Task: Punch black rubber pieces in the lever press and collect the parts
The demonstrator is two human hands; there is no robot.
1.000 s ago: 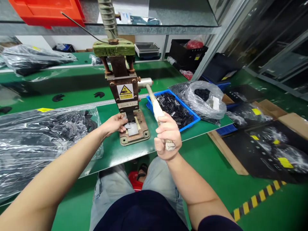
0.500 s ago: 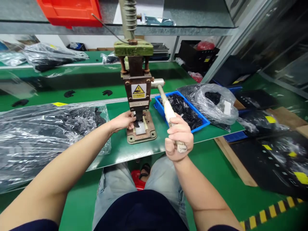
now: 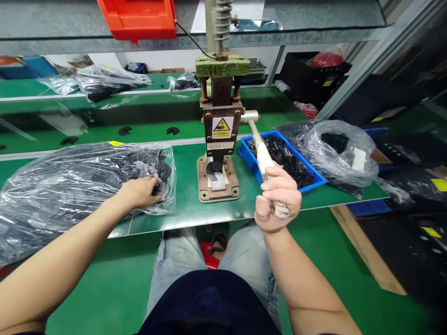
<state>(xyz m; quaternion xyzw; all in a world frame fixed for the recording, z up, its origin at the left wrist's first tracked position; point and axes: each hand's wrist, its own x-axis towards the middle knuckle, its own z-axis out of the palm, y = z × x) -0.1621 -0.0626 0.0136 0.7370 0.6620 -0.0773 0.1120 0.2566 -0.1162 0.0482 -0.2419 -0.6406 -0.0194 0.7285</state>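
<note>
The head-worn camera looks forward and down over faded blue denim trousers [image 3: 246, 253] and a flat green tabletop [image 3: 186, 179], with an upright brown metal press [image 3: 222, 110] close ahead.

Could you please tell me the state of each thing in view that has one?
Left hand: fingers curled, over the right end of the plastic bag
Right hand: closed around the lever
Lever: angled downward
Plastic bag: holding many dark curved parts
Blue tray: heaped with small black parts
Press: dark piece on its base
</note>
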